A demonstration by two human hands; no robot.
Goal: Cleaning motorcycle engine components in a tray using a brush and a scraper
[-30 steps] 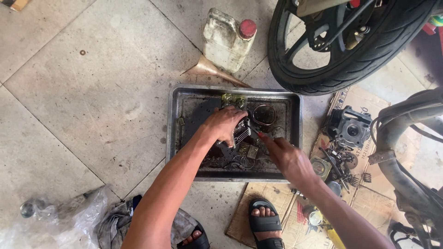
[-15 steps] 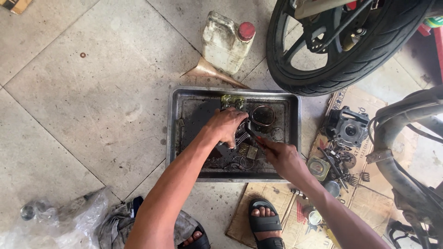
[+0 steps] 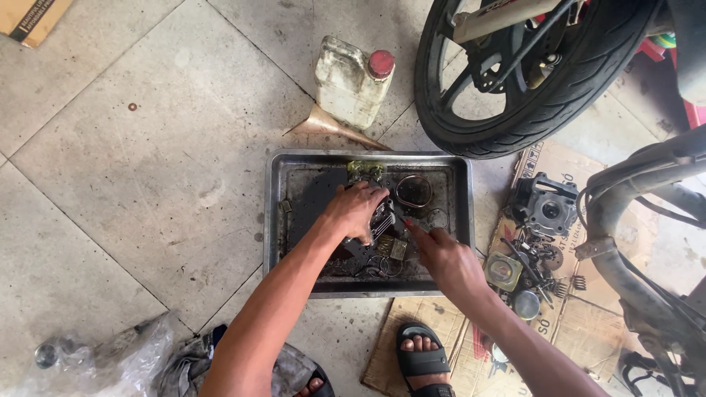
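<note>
Change since earlier: almost nothing; both hands stay over the middle of the tray, the right hand has come a little closer to the left, and the view has shifted slightly.
Left hand: left hand [image 3: 358,211] lies on top of a dark finned engine part [image 3: 380,222] in the tray, fingers curled around it and holding it down.
Right hand: right hand [image 3: 446,259] comes in from the lower right; its fingers are narrow, pinched on a thin tool [image 3: 402,220] with a reddish tip whose end touches the part. What kind of tool it is I cannot tell.
Place of the part: center of the metal tray [image 3: 273,220], in dark oily liquid, with a small brass-colored piece [image 3: 398,248] and a ring [image 3: 413,190] just beside it.
Step in hand: I judge it is cleaning or scraping the part while it is held steady.
Next move calls for: probably a firm grip of the left hand and small careful strokes of the tool, because the part looks oily and may slip.
Surface: grey tiled floor [image 3: 147,147], stained; the tray stands directly on it, no worktop.
Around: white jug with red cap [image 3: 353,81] and a funnel [image 3: 331,126] above the tray; motorcycle wheel [image 3: 529,73] at upper right; cardboard [image 3: 559,309] with engine parts at right; plastic bag [image 3: 103,360] at lower left; sandaled foot [image 3: 421,358] at the bottom.
</note>
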